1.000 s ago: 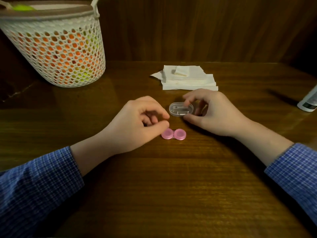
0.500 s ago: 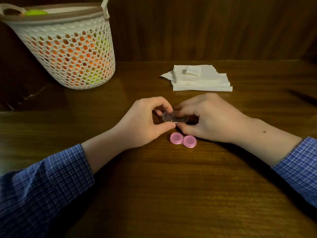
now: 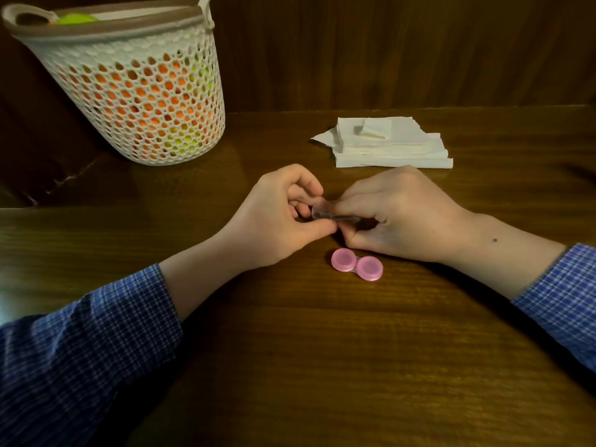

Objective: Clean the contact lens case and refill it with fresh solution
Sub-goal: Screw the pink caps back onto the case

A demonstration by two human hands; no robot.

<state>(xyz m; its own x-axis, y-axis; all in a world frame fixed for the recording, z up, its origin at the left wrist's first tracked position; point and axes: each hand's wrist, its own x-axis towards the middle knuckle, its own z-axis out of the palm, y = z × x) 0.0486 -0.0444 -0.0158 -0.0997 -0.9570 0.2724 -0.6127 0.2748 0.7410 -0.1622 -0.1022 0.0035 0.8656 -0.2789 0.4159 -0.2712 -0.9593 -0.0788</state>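
A pink contact lens case [image 3: 357, 264] with both round caps on lies on the wooden table [image 3: 322, 350], just in front of my hands. Above it, a small clear plastic box [image 3: 325, 213] is held between both hands. My left hand [image 3: 277, 217] pinches its left end with thumb and curled fingers. My right hand [image 3: 396, 214] grips its right side, fingers curled over the top and covering most of it.
A stack of white paper napkins [image 3: 390, 146] lies behind my hands. At the back left stands a white perforated basket [image 3: 135, 88] holding orange and green items. A dark wooden wall rises behind the table.
My left hand left the pink case and joined my right hand on the clear box, which was lifted slightly. The view shifted left, and the bottle at the right edge dropped out of sight.
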